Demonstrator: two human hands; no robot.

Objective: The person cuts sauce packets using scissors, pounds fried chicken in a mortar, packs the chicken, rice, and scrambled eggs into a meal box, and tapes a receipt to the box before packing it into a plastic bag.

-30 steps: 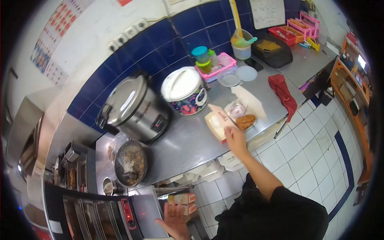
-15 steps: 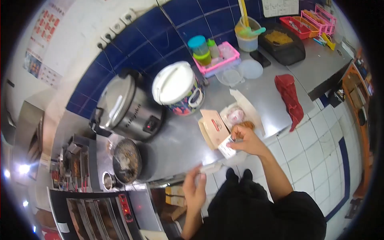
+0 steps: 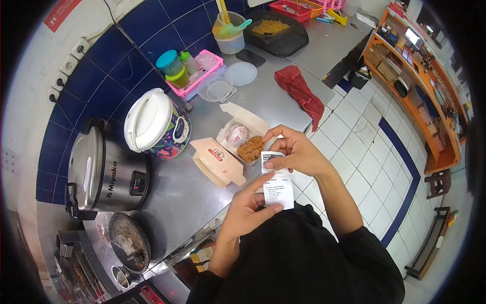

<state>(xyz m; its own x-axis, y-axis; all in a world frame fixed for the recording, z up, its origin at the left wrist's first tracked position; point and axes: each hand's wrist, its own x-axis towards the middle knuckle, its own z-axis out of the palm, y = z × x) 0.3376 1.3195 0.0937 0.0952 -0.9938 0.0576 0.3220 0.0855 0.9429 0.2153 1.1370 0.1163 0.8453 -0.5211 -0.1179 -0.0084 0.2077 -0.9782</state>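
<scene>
A white printed receipt (image 3: 278, 190) is stretched between my two hands in front of the counter. My left hand (image 3: 248, 205) pinches its lower left part between thumb and fingers. My right hand (image 3: 298, 154) grips the upper end, the thumb lying over the print. Just beyond, a cardboard food box (image 3: 215, 158) stands open on the counter, its printed lid folded back to the left. Inside it are a paper-wrapped round bundle (image 3: 236, 136) and a piece of fried chicken (image 3: 250, 148), close to my right fingers.
Left along the counter (image 3: 177, 187) are a rice cooker (image 3: 114, 177), a white-lidded floral container (image 3: 157, 124) and a stone mortar (image 3: 129, 243). Behind the box lie a pink tray (image 3: 215, 63), clear lids (image 3: 240, 74) and a red cloth (image 3: 301, 93).
My left hand has come up and right to take hold of the receipt, which my right hand was holding over the box's edge. The camera view has shifted right.
</scene>
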